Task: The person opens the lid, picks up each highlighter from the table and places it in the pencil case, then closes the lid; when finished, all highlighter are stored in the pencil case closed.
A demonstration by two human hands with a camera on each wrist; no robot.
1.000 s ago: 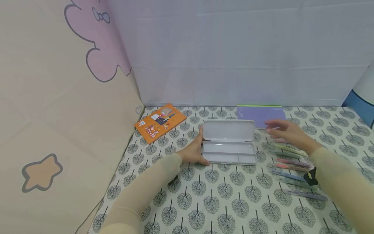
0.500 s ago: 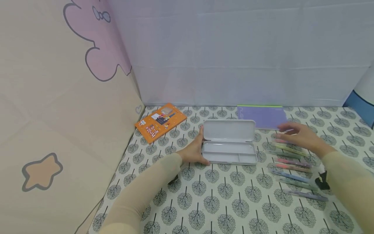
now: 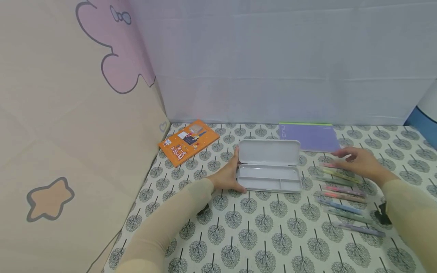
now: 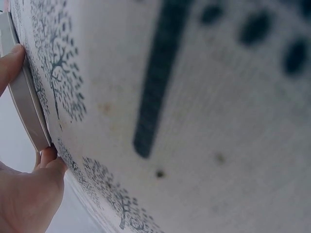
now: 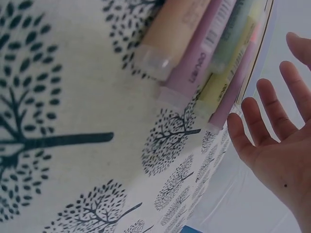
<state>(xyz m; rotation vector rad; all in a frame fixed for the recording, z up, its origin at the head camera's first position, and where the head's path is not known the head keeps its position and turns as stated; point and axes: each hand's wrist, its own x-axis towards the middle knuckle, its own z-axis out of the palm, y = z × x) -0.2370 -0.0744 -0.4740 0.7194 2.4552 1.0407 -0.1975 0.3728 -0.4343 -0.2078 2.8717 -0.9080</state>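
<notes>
An open white pencil case [image 3: 269,152] lies mid-table, its lid tipped back and its divided tray [image 3: 257,183] bare. At the case's left end, my left hand [image 3: 225,176] grips it, the thumb at the front corner and the fingers round the far side. To the right, several pastel highlighters lie roughly side by side, from a yellow one [image 3: 341,175] to a purple one [image 3: 362,229] nearest me. My right hand [image 3: 360,163] hovers by the farthest, pinkish highlighter [image 5: 236,90]. In the right wrist view its fingers are spread and hold nothing.
An orange booklet [image 3: 189,143] lies at the back left. Behind the case and the highlighters is a purple notebook [image 3: 308,137]. The tree-patterned cloth [image 3: 273,242] ends at a pale curtain wall [image 3: 273,76] behind.
My right hand has moved right and slightly nearer me, from beside the case's lid to the far end of the highlighter row. My left hand has stayed on the case.
</notes>
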